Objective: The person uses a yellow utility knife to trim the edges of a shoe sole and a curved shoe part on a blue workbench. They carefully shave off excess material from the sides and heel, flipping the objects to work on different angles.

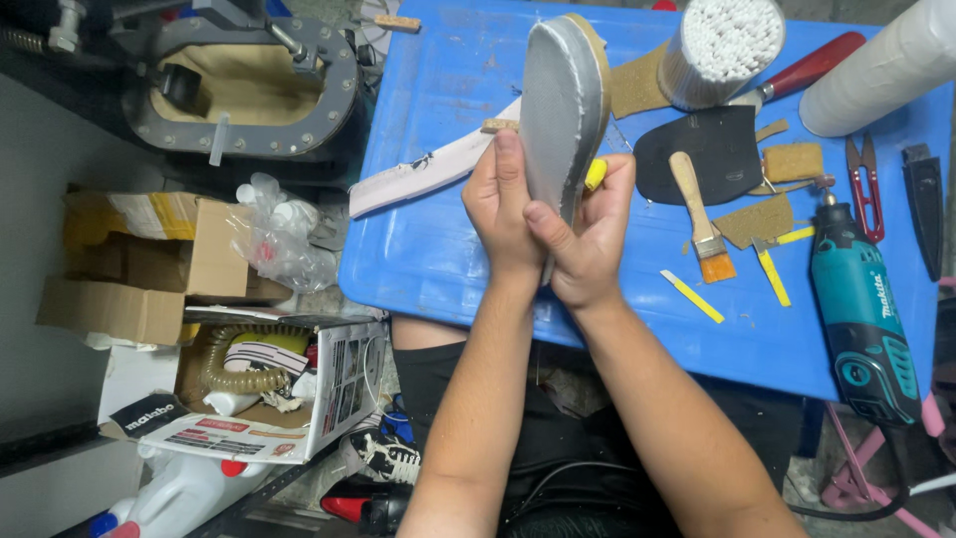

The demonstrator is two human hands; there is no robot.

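Both hands hold a shoe sole [564, 100] upright above the blue desk [438, 249], its toe end pointing away from the person. The sole is long and rounded, with a dull grey, roughened face and a tan layer showing along its far edge.

Left hand [503, 204]: grip closed on the sole's near end, thumb laid flat up the grey face. Right hand [588, 234]: grip closed on the same end from the other side, thumb pressed on the edge. A yellow piece [595, 174] shows between its fingers, what it is unclear.

Right of the sole on the desk: a black leather piece [712, 149], a wooden-handled brush [700, 214], a teal rotary tool [861, 309]. Left of the sole: a pale pink strip [418, 179].
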